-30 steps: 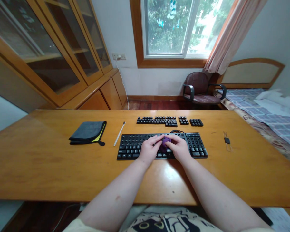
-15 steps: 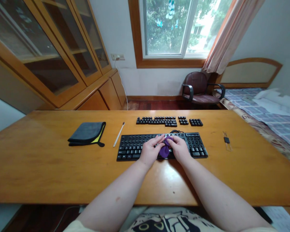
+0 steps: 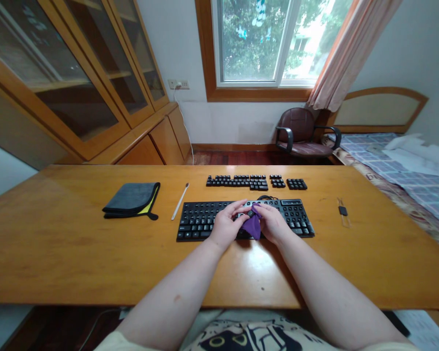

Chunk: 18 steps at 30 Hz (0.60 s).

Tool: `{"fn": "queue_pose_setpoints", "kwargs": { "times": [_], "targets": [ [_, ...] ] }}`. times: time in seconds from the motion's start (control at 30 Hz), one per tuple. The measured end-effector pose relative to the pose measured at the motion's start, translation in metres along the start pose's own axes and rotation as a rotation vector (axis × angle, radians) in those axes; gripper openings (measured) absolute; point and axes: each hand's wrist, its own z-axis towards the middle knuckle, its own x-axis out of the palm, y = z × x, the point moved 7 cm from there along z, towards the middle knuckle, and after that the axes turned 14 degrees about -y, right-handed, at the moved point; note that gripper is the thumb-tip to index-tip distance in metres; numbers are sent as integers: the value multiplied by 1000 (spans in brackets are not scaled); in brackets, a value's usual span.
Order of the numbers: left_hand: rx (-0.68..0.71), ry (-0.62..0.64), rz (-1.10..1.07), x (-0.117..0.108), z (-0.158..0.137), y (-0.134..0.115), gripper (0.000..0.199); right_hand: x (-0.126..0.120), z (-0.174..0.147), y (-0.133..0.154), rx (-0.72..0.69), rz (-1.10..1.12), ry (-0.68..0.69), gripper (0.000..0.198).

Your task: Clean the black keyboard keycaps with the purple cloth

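Over the black keyboard (image 3: 197,219), both my hands meet at a small purple cloth (image 3: 253,228). My left hand (image 3: 225,226) pinches a dark keycap (image 3: 250,213) between thumb and fingers. My right hand (image 3: 276,225) grips the cloth, its thumb and forefinger bunching it against the keycap's side, while the loose end hangs down over the keyboard. Several keys on the keyboard's right and upper middle lack caps; its left part mostly carries them. Behind it lie rows of loose keycaps (image 3: 237,182), sorted in groups.
A toothbrush (image 3: 180,202) lies left of the keyboard, and a folded grey towel (image 3: 131,197) with a yellow inside is farther left. On the right is a wire keycap puller (image 3: 343,211). The wooden desk (image 3: 95,263) spans the view; an office chair (image 3: 300,131) stands beyond it.
The purple cloth has shifted in my fingers, its loose end now hanging slightly to the right. The keycap has come into sight between my hands, which stay in nearly the same place.
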Motion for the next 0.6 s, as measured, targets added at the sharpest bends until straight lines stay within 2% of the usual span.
{"fn": "queue_pose_setpoints", "kwargs": {
  "times": [0.23, 0.43, 0.6],
  "targets": [
    [168, -110, 124, -10, 3, -6, 40, -9, 5, 2, -130, -71, -49, 30],
    [368, -55, 403, -7, -2, -25, 40, -1, -5, 8, -280, -331, -29, 22],
    [307, -8, 411, -4, -4, -22, 43, -4, -8, 10, -282, -368, -64, 20]
  ]
}}
